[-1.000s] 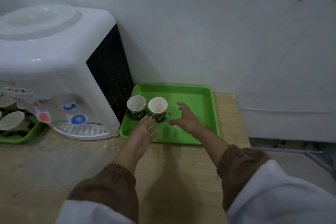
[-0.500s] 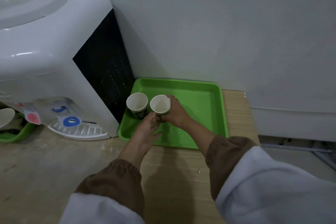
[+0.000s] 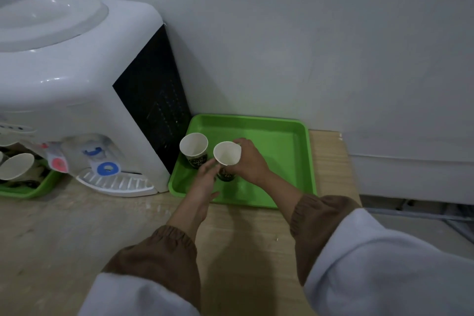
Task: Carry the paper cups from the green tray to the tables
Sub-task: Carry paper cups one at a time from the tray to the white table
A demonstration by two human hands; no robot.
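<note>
One cup (image 3: 227,153) in right hand (image 3: 250,161)

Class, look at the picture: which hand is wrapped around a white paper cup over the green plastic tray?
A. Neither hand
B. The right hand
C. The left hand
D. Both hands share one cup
B: the right hand curls its fingers around the right-hand white paper cup above the green plastic tray, while the left hand only reaches in beside it, its fingers spread.

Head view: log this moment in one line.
right hand: grips right cup | left hand: open, reaching left cup | green tray: both cups inside
</note>
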